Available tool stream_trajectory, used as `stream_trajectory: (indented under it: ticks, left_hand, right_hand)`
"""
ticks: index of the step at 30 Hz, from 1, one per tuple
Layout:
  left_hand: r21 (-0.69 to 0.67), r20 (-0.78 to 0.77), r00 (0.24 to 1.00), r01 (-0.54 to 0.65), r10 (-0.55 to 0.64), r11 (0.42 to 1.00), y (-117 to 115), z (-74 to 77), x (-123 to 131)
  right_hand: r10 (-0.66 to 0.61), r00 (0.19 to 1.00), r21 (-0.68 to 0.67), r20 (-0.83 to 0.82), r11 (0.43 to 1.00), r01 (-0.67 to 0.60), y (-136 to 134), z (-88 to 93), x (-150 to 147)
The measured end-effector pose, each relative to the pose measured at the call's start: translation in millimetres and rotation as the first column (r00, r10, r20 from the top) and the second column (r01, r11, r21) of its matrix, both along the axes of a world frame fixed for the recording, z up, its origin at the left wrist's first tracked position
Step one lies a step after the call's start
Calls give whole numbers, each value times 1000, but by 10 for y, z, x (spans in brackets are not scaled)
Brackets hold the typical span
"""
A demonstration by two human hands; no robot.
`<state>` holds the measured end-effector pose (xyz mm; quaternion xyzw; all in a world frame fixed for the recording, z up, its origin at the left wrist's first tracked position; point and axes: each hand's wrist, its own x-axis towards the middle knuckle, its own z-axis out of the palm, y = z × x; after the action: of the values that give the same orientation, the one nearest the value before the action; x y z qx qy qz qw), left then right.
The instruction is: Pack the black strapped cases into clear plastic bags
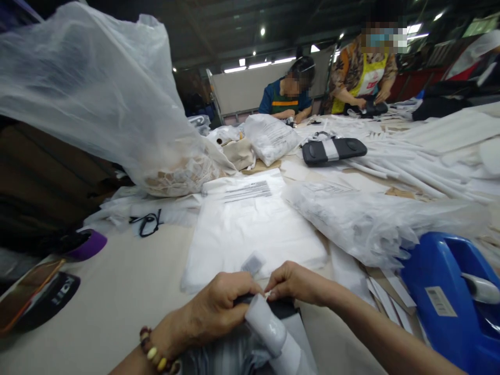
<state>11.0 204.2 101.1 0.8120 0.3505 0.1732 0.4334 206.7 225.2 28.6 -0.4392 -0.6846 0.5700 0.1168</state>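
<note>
Near the bottom middle, my left hand [219, 307] is closed around the edge of a black item [283, 308] that carries a rolled white foam wrap [267, 325]. The fingers of my right hand [292, 284] are pinched together at the item's top edge, close to the left fingertips. A scrap of white shows at that pinch, too small to name. Just beyond my hands lies a small clear tag with printing [253, 263], on a stack of white plastic bags [253, 224]. My hands hide much of the black item.
A large translucent bag [97, 99] stands at left, near purple tape [88, 245] and a phone [29, 297]. Loose plastic bags [363, 219] and a blue tape dispenser [449, 291] are at right. A banded black case [334, 151] lies farther back; two people work across the table.
</note>
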Motion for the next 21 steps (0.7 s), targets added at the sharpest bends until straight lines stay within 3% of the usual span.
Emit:
stream_trajectory:
  ticks: [6, 11, 13, 17, 21]
  left_hand:
    - [-44, -233, 972, 5, -15, 999, 180, -20, -30]
    - [-125, -361, 910, -265, 205, 956, 291, 45, -373]
    - [-193, -364, 903, -314, 229, 930, 283, 4, -496]
    - [-464, -234, 962, -240, 143, 853, 224, -135, -603]
    - [-542, -115, 970, -242, 214, 805, 207, -184, -557]
  right_hand:
    - [28, 999, -44, -31, 999, -30, -26, -202, -76]
    - [85, 996, 24, 32, 996, -86, 13, -238, -27]
    - [110, 993, 21, 51, 994, -111, 14, -226, -1]
    - [186, 980, 54, 75, 980, -190, -3, -79, 55]
    - [93, 987, 202, 131, 972, -119, -8, 143, 49]
